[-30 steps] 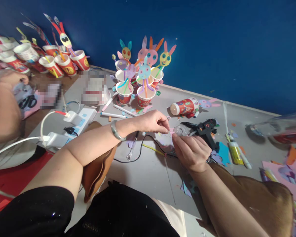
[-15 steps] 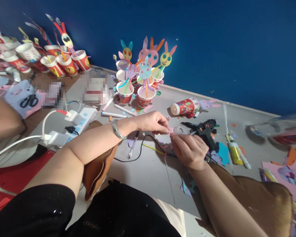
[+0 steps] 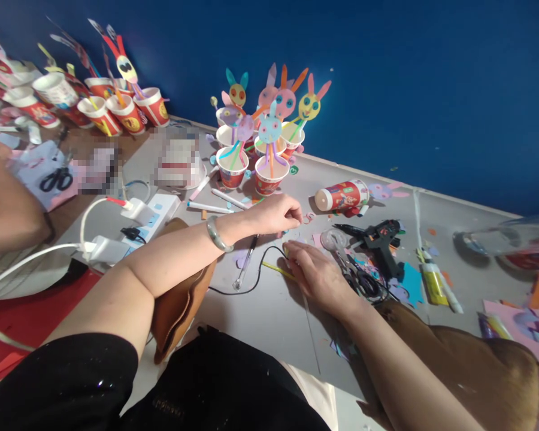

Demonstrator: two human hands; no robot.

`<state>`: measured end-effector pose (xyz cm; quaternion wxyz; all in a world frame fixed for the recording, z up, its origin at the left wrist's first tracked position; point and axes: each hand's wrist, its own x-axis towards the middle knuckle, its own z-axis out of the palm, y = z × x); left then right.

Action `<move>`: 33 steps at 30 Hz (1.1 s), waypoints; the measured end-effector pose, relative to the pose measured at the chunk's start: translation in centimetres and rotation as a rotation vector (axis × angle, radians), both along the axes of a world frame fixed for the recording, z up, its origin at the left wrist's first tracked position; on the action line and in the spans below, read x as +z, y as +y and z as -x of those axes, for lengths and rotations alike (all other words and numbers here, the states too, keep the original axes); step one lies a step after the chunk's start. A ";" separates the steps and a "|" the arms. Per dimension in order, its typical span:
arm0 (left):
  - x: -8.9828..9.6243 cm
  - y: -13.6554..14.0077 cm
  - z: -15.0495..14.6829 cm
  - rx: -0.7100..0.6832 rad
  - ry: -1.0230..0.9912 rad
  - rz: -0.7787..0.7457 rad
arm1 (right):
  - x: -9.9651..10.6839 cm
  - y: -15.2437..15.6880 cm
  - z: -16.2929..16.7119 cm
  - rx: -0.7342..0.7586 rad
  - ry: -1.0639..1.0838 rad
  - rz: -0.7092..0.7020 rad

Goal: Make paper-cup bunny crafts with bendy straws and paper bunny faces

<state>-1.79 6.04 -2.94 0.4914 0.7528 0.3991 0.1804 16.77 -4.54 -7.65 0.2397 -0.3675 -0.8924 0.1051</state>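
Note:
My left hand [image 3: 276, 214], a bangle on its wrist, hovers over the table with thumb and fingers curled closed. What it pinches, if anything, is too small to make out. Just below it, my right hand [image 3: 317, 274] reaches low over the table, fingers pressed together near a black cord [image 3: 258, 272]. A tiny yellowish spot shows at its fingertips; I cannot tell what it is. A thin yellow stick [image 3: 276, 269] passes under that hand. Beyond it lie a clear tape roll [image 3: 333, 239], a black glue gun [image 3: 379, 242] and scissors-like black loops [image 3: 371, 287].
Paper cups with rabbit faces on straws [image 3: 272, 175] stand by the blue wall. One decorated cup [image 3: 344, 195] lies on its side. Markers [image 3: 210, 208], a power strip [image 3: 155, 221], a yellow glue tube [image 3: 433, 284] and paper scraps surround the hands. A person's arm [image 3: 11, 206] is at left.
My hands, together at a small pink piece before, are now apart. The right one has shifted left and lower, uncovering the black loops; the left has drawn slightly up and back.

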 end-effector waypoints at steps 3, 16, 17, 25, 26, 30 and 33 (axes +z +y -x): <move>-0.2 0.1 0.0 0.009 -0.007 0.031 | 0.5 -0.6 0.1 0.063 0.047 0.135; 0.2 0.0 0.0 0.020 -0.014 0.025 | 1.6 -1.7 1.4 0.133 0.092 0.072; 0.3 0.0 0.0 0.014 -0.010 0.025 | 1.9 -1.8 1.3 0.108 0.134 0.053; 0.2 0.1 0.1 -0.062 0.004 0.062 | 2.0 0.0 -1.8 -0.543 0.366 0.184; 0.1 0.2 0.0 -0.062 0.017 0.070 | 1.8 0.1 -1.9 -0.509 0.336 0.237; 0.0 0.2 -0.1 -0.052 0.025 0.059 | 1.5 -0.7 -0.3 -0.270 0.170 0.401; -0.1 0.3 -0.1 -0.033 0.003 0.054 | 2.1 -2.2 1.5 -0.107 0.099 0.443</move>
